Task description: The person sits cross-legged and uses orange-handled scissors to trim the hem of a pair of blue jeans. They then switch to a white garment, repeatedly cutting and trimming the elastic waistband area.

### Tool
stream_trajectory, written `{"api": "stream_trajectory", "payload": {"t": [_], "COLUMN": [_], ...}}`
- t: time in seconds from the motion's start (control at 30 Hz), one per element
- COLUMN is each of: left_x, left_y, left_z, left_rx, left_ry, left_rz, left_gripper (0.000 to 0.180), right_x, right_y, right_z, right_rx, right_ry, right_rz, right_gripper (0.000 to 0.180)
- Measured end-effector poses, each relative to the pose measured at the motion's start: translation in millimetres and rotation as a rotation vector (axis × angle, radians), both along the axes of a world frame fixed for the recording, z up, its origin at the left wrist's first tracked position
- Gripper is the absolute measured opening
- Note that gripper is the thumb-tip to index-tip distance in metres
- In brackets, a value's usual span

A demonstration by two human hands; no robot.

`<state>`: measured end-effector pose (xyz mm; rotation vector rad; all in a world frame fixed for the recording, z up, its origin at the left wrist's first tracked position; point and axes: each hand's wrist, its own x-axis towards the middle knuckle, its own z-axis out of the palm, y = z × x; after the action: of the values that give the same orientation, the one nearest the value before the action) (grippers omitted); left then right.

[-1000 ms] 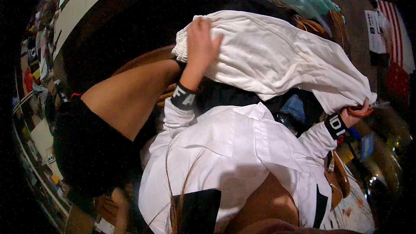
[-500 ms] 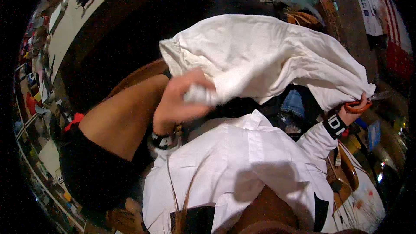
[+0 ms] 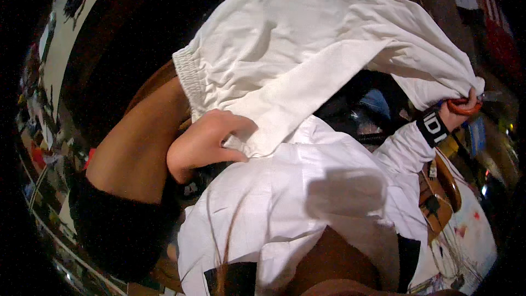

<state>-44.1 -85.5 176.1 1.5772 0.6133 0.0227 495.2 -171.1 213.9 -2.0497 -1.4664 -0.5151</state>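
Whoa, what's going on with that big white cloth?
A person is holding a white cloth in two hands. The left hand grips its lower edge near a gathered band. The right hand holds the other end, along with an orange-red loop handle, maybe scissors. The cloth is spread out and wrinkled.

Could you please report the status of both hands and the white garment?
Left hand holding near edge of white garment. Right hand at its right end, with orange-handled scissors. Garment wrinkled, spanning between hands.
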Motion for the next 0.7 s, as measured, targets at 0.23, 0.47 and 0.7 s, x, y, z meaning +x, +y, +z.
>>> {"api": "stream_trajectory", "payload": {"t": [0.23,0.47,0.7], "left_x": [-34,-28,-8], "left_y": [-49,-19,-12], "left_z": [-56,50,6], "left_rx": [0.323,0.394,0.243], "left_ry": [0.364,-0.117,-0.13], "left_rz": [-0.068,-0.015,-0.033], "left_gripper": [0.022,0.01,0.015], "right_x": [71,65,62], "right_y": [57,158,194], "right_z": [8,46,66], "right_rx": [0.254,0.418,0.438], "right_ry": [0.335,0.644,0.656], "right_rz": [0.264,0.205,0.196], "right_gripper": [0.044,0.042,0.041]}}
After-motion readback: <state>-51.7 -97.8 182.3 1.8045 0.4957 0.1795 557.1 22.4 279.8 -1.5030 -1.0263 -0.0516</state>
